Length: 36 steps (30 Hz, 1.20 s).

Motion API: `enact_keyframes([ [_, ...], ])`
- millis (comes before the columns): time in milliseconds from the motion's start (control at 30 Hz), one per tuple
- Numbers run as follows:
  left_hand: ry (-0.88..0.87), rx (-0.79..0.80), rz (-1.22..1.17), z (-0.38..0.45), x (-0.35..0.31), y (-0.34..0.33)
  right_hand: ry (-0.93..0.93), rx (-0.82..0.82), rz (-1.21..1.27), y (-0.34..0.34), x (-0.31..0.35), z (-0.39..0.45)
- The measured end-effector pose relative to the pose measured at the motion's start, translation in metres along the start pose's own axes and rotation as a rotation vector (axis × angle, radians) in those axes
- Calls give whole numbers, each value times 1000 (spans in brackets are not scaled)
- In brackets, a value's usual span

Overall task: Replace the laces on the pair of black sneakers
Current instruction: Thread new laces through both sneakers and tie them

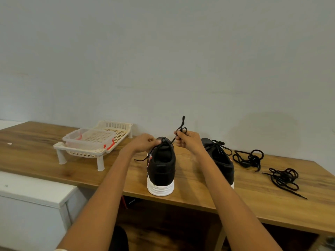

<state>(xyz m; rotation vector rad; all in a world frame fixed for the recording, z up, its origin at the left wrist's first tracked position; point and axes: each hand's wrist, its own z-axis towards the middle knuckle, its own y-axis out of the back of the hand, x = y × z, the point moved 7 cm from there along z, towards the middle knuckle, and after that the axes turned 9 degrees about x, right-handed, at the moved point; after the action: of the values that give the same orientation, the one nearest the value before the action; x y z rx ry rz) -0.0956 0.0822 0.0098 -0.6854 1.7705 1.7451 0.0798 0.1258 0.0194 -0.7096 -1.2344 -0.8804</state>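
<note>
Right hand (186, 140) pinches lace end (181, 126) raised, likely tensioning | left hand (145, 144) pinches other lace run at near sneaker (161, 165) tongue | second sneaker (219, 160) beside it, laced | two loose laces (283, 178) right on worktop (54, 160).

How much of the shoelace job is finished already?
Hard to say exactly. The black sneaker on the right looks laced and tied. The black white-soled sneaker in the middle is in hand: the left hand and right hand each pinch its black lace. Two loose black lace bundles lie on the wooden table; old or new, I cannot tell.
</note>
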Motion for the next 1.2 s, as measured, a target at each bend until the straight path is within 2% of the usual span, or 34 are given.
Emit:
enact_keyframes([
  [67, -1, 66, 14, -8, 7, -4, -62, -31, -9, 6, -7, -2],
  [167, -43, 29, 27, -15, 3, -3, -120, -60, -4, 6, -14, -3],
  [233, -94, -29, -58, -18, -1, 0, -147, -77, 51, 4, -16, -3],
  [333, -92, -125, -396, -20, 10, 7, -191, -76, 125, 0, -20, -4],
  [400, -101, -108, -685, -21, 16, 2, -226, -81, 159, 0, -23, -6],
  [567, -294, -178, -1218, -27, 16, 10, -244, -198, 187, 16, -25, -6],
  [633, -343, -134, -1370, -24, 16, 7, -250, -237, 186, 20, -28, -6],
  [733, -322, -82, -1484, -18, 16, -4, -260, -264, 183, 23, -34, -6],
  [867, -182, -116, -1301, -10, 20, -12, -264, -298, 118, 26, -36, -4],
  [1000, -58, -188, -994, -5, 19, -13, -329, -276, -261, 26, -33, -6],
  [1100, 94, -274, -666, -5, 28, -11, -398, -220, -370, 26, -36, -9],
  [1200, 75, -252, -302, 0, 30, -16, -393, -194, -461, 30, -33, -6],
])
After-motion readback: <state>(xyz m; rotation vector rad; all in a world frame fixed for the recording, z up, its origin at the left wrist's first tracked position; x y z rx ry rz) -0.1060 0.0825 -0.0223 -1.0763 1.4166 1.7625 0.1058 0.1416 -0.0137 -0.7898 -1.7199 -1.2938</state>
